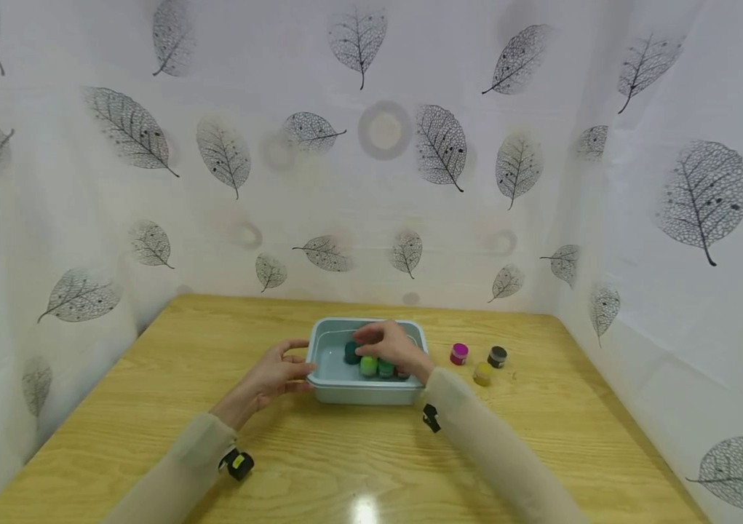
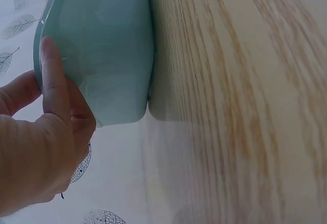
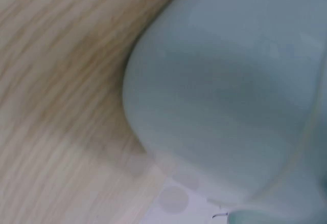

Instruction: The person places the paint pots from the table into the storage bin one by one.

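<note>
A light blue plastic basin (image 1: 364, 395) stands on the wooden table. My left hand (image 1: 277, 375) holds its left rim; in the left wrist view the fingers of that hand (image 2: 46, 132) lie against the basin's outer wall (image 2: 110, 45). My right hand (image 1: 392, 346) reaches inside and pinches a small dark teal jar (image 1: 351, 354) between thumb and fingers. Below that hand sit a lime green jar (image 1: 368, 366) and a green jar (image 1: 386, 369), with another partly hidden by the wrist. Only the basin's outer side (image 3: 214, 91) fills the right wrist view, without the hand.
Right of the basin stand a magenta jar (image 1: 459, 354), a black-topped jar (image 1: 497, 356) and a yellow jar (image 1: 483, 375). A white curtain with leaf prints (image 1: 384, 196) hangs behind and along both sides of the table (image 1: 319, 466).
</note>
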`<action>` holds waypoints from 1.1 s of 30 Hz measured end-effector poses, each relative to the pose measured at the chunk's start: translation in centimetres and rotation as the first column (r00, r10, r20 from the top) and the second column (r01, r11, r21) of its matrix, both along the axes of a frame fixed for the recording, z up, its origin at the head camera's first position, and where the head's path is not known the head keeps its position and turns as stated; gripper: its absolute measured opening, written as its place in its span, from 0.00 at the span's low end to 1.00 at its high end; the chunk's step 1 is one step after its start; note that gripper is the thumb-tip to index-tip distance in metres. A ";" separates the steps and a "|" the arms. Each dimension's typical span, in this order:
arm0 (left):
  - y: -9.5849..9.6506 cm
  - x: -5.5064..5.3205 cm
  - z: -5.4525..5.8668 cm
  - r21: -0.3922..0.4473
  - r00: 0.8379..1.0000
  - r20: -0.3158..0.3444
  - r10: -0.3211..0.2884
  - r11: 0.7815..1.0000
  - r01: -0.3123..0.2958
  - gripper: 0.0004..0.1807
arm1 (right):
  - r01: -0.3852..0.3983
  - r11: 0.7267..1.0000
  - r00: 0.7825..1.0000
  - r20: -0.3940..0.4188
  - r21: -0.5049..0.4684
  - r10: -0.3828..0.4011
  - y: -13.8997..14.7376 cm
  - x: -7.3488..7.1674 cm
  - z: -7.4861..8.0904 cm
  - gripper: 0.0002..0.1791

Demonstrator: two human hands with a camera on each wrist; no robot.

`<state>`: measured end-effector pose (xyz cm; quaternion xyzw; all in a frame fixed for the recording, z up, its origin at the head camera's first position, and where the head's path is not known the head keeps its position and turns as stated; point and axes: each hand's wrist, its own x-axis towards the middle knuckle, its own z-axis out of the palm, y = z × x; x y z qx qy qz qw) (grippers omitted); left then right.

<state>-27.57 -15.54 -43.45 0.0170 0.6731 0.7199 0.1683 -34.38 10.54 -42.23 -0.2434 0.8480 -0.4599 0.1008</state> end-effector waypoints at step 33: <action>0.1 0.1 0.7 -0.013 1.000 0.008 0.004 1.000 -0.004 0.37 | 0.121 0.960 0.988 0.124 -0.252 -0.092 7.6 2.5 1.7 0.24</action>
